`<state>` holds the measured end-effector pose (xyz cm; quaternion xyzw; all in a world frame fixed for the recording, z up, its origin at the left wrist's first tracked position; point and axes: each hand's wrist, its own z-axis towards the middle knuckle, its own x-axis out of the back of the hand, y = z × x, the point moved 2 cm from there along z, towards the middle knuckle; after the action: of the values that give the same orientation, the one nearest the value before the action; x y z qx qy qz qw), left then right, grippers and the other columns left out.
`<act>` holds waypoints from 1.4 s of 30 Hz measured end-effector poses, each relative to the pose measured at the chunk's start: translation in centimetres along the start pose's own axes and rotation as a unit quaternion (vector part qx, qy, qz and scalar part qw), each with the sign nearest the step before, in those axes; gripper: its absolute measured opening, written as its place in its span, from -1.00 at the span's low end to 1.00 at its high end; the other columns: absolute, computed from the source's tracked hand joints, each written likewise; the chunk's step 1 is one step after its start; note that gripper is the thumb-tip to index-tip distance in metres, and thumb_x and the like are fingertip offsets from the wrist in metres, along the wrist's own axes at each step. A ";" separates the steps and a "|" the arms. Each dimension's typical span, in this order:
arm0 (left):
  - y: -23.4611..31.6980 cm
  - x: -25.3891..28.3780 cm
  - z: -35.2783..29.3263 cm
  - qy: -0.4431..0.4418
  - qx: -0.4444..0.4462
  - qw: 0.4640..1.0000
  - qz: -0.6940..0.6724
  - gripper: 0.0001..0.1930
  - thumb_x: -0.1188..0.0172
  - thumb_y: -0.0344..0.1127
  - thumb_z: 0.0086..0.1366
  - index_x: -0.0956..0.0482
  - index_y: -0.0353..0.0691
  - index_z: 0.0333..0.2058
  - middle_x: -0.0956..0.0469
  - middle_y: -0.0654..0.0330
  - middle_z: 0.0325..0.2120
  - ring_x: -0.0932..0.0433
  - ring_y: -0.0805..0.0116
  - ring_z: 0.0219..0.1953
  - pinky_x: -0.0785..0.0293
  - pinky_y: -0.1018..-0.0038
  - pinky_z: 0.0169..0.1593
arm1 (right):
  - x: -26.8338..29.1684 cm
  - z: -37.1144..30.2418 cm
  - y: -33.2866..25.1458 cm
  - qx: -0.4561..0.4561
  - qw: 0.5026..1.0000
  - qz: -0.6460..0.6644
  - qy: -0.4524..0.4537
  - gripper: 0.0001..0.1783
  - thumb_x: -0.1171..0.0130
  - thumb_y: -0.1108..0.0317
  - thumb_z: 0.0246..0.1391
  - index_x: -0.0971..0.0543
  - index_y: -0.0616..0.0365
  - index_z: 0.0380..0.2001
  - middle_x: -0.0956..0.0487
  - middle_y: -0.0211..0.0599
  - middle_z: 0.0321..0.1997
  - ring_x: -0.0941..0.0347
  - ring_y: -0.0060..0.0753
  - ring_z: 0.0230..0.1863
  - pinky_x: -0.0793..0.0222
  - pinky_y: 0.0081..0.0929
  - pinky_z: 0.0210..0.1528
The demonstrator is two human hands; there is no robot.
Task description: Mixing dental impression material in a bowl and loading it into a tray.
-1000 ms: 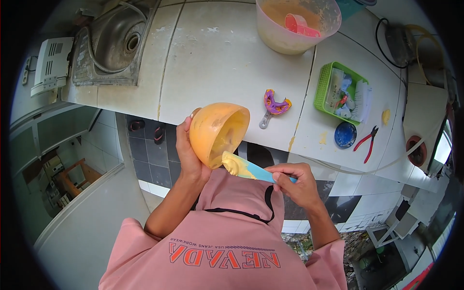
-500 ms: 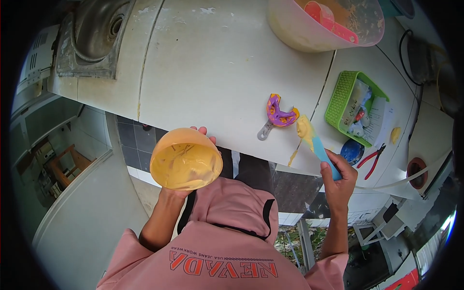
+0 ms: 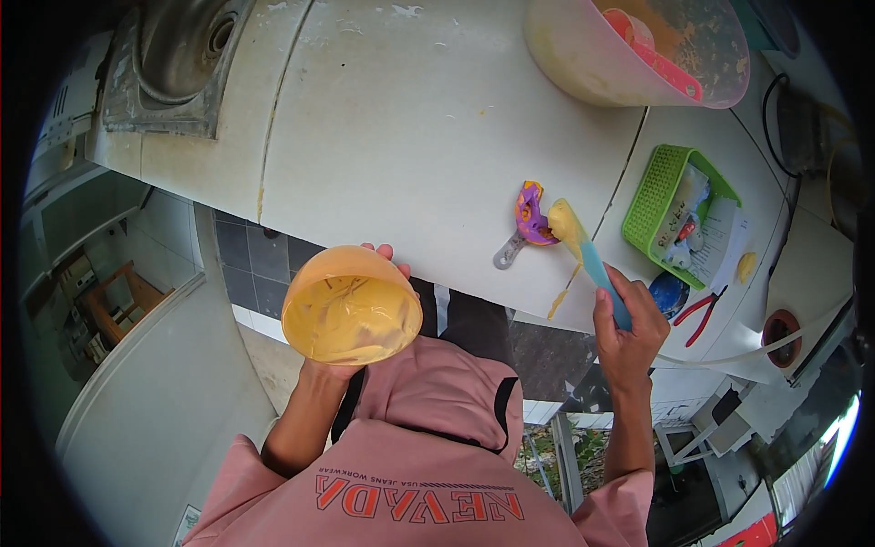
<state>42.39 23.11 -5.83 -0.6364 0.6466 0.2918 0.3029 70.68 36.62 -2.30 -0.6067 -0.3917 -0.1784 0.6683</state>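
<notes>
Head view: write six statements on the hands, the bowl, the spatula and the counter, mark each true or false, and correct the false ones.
1. The left hand holds the orange bowl. True.
2. The right hand holds the light-blue spatula, its tip by the purple dental impression. True.
3. The spatula's blade is clean. False: yellow paste covers its end.
4. The red-handled pliers lie on the counter, outside the green basket. True.
5. The bowl rests on the counter. False: it is held in front of the counter's edge.
6. The basket stands left of the spatula in the picture. False: it stands to the right.
</notes>
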 end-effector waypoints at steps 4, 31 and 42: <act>0.0 0.4 -0.1 0.003 0.006 1.000 0.008 -0.45 -0.09 -0.02 0.27 -0.32 -0.17 0.15 -0.26 0.06 0.19 -0.21 -0.01 0.24 -0.24 -0.01 0.22 | 0.1 0.0 0.2 0.023 0.999 -0.029 -0.023 -0.68 -0.20 0.56 -0.09 -0.61 0.19 -0.17 -0.41 -0.37 -0.62 -0.20 -0.60 -0.73 -0.09 -0.57 -0.69; 0.1 1.7 -1.0 -0.007 -0.010 0.999 -0.039 -0.31 -0.15 0.14 0.16 -0.31 -0.18 0.16 -0.25 0.03 0.19 -0.19 -0.06 0.24 -0.18 0.00 0.25 | -0.6 0.4 -1.4 0.082 0.988 -0.124 -0.034 -0.64 -0.20 0.57 -0.09 -0.58 0.22 -0.13 -0.40 -0.36 -0.62 -0.28 -0.56 -0.74 -0.17 -0.54 -0.69; 0.3 1.4 -1.0 -0.034 -0.002 0.999 0.022 -0.44 0.00 -0.01 0.30 -0.25 -0.15 0.20 -0.28 0.16 0.19 -0.23 0.09 0.24 -0.12 0.07 0.29 | -0.5 0.3 -1.6 0.077 0.986 -0.141 -0.040 -0.62 -0.20 0.59 -0.10 -0.58 0.23 -0.11 -0.43 -0.37 -0.60 -0.30 -0.59 -0.72 -0.20 -0.57 -0.69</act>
<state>42.01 21.45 -6.32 -0.6125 0.6493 0.3211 0.3166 69.18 36.49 -1.62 -0.4989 -0.5123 -0.2160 0.6649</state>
